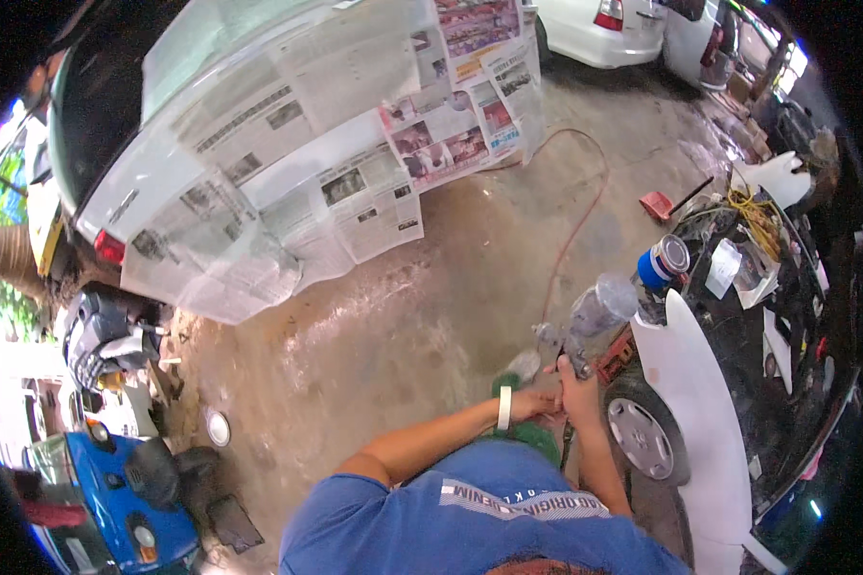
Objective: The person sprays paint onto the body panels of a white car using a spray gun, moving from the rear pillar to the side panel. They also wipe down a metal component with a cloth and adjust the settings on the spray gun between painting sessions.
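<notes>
My right hand grips the handle of a metal spray gun with a translucent cup on top, at lower centre-right. Just to its left and lower, my left hand, with a white band at the wrist, has its fingers closed at the bottom of the gun; what exactly they hold is hidden. A thin red hose runs across the concrete behind the gun. A blue-banded can stands beyond it on the dark cluttered surface to the right.
A white car masked with newspaper fills the upper left. Another white car is behind. At right are a white panel, a wheel and a red tray. A blue scooter stands lower left.
</notes>
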Demonstrator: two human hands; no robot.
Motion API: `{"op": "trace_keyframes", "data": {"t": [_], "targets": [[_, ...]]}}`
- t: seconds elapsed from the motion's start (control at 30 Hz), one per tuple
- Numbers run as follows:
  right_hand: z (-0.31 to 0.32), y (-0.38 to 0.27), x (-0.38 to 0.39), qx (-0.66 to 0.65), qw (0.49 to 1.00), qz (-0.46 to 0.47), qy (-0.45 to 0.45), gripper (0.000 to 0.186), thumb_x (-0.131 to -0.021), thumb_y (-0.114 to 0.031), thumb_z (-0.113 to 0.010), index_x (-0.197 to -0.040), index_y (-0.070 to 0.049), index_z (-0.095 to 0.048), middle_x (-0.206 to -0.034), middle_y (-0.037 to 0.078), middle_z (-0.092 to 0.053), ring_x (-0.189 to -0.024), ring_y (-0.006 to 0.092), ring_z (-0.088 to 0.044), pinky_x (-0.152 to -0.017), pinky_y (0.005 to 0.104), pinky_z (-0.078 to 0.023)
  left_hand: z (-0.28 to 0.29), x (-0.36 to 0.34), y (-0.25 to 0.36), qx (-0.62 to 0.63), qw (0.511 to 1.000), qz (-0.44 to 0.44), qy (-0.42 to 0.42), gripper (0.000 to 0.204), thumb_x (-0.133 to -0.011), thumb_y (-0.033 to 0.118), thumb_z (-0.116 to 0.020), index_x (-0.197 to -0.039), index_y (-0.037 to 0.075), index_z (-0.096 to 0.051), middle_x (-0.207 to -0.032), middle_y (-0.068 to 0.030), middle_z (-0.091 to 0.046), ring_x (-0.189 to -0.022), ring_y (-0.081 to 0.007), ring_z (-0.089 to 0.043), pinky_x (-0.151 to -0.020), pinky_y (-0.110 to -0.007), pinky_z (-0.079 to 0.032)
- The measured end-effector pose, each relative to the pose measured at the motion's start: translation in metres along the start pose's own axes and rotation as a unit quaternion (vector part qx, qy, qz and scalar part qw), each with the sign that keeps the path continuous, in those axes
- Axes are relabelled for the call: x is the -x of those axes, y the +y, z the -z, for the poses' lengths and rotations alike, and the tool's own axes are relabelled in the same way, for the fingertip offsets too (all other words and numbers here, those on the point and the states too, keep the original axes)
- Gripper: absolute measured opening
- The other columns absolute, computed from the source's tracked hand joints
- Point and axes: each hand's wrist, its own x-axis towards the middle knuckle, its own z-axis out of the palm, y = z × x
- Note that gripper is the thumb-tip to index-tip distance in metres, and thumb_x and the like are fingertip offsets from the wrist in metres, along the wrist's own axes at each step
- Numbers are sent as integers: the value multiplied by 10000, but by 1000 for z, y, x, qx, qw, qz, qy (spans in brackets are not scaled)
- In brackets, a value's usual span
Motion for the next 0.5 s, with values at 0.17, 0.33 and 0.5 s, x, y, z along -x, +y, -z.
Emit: {"op": "trace_keyframes", "data": {"t": [0.17,0.33,0.5], "targets": [[18,-33,-106,-62,996,23,67,262,-1017,-284,-580,-1036,-32,-651,-807,42,-699,-418,79,-464,-376,268,-347,62,-57,83,52,997,55,-16,311,-1023,244,-577,-1274,62,-602,-1211,-57,-658,-1107,-186,-640,-977,-362,-507],[59,-86,-213,-64,992,-69,79,309,-997,-328,-606,-920,-43,-699,-679,9,-643,-448,60,-464,-409,263,-350,114,-145,165,26,994,105,11,260,-1015,212,-586,-1229,69,-626,-1131,-47,-673,-1060,-175,-652,-979,-365,-522],[112,-118,-312,-130,984,-21,116,390,-988,-395,-609,-851,-49,-724,-576,-11,-577,-434,68,-453,-399,269,-326,134,-240,246,35,994,106,-3,266,-998,216,-608,-1199,46,-637,-1156,-64,-675,-1055,-173,-641,-964,-350,-503]]}}
